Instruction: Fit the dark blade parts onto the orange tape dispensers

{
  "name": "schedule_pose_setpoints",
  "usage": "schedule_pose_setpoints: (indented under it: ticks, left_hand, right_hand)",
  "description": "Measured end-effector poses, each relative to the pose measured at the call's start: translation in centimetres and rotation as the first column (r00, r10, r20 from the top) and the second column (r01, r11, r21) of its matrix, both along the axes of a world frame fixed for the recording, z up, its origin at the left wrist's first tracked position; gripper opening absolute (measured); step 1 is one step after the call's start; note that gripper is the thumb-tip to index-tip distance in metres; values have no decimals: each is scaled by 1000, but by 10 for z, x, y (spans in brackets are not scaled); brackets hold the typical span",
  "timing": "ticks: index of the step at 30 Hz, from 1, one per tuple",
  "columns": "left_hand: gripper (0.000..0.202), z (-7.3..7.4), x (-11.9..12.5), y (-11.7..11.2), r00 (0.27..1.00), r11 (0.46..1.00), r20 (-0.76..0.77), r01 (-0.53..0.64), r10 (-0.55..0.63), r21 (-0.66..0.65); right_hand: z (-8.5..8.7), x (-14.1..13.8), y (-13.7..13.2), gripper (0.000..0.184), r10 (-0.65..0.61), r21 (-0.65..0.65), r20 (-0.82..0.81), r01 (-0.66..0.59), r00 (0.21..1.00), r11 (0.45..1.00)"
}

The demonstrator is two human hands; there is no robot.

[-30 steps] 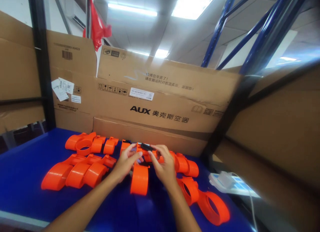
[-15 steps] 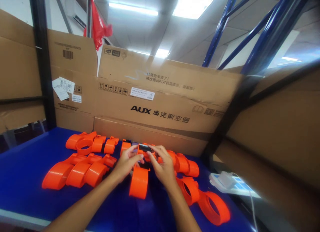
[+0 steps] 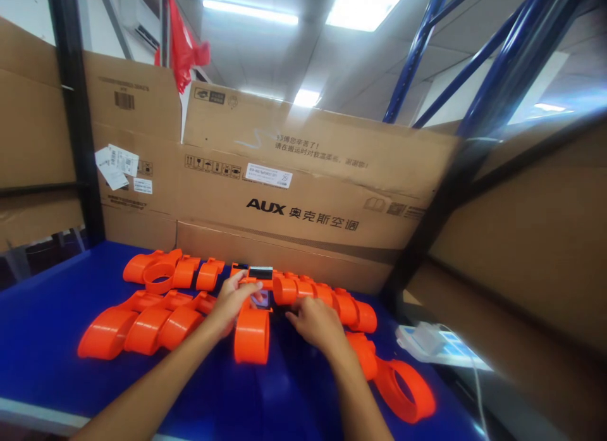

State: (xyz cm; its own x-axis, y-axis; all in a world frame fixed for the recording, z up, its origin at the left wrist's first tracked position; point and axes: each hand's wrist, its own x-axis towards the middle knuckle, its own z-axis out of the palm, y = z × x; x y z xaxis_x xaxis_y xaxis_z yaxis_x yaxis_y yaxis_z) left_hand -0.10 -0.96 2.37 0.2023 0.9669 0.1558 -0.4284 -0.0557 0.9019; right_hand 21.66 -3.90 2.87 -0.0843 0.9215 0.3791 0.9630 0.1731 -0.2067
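Observation:
My left hand (image 3: 231,302) pinches the top of an orange plastic ring-shaped part (image 3: 251,332) that stands on the blue table (image 3: 52,314). A small black and white piece (image 3: 260,273) sits on the part's upper end. My right hand (image 3: 314,322) rests beside it, fingers curled down on the table near a row of orange parts (image 3: 327,298); what it holds, if anything, is hidden.
More orange ring parts lie at the left (image 3: 142,324), at the back left (image 3: 164,271) and at the right (image 3: 403,390). Large cardboard boxes (image 3: 303,200) wall in the back and right. A white power strip (image 3: 429,343) lies at the right edge.
My right hand has come off the part's top and dropped to the table. The orange part has shifted slightly left, with my left hand still on it.

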Motion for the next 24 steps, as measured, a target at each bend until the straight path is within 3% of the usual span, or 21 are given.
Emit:
schedule_pose_setpoints:
  ticks: [6, 10, 13, 16, 18, 20, 24]
  left_hand:
    - [39, 0, 2, -2, 1000, 999, 11, 24, -24, 25]
    - [35, -2, 3, -1, 999, 999, 20, 24, -25, 36]
    - [34, 0, 2, -1, 1000, 999, 11, 14, -15, 36]
    - [34, 2, 2, -2, 1000, 999, 14, 7, -7, 46]
    - [34, 2, 2, -3, 1000, 999, 18, 4, -4, 49]
    - [35, 2, 3, -4, 1000, 999, 20, 4, -5, 50]
    - [38, 1, 4, -3, 999, 999, 29, 18, -19, 39]
  right_hand:
    - [-7, -12, -2, 13, -73, -65, 184, 86, 980, 994]
    - [-3, -13, -3, 8, -79, -39, 204, 89, 976, 995]
    - [4, -8, 0, 12, -68, 34, 112, 65, 991, 997]
    - [9, -7, 4, 23, 90, 117, -149, -73, 985, 991]
    - [9, -10, 6, 32, 213, 166, -387, -159, 897, 973]
    - [8, -14, 7, 39, 277, 196, -603, -198, 748, 960]
    - [9, -23, 4, 45, 332, 234, -815, -256, 475, 938]
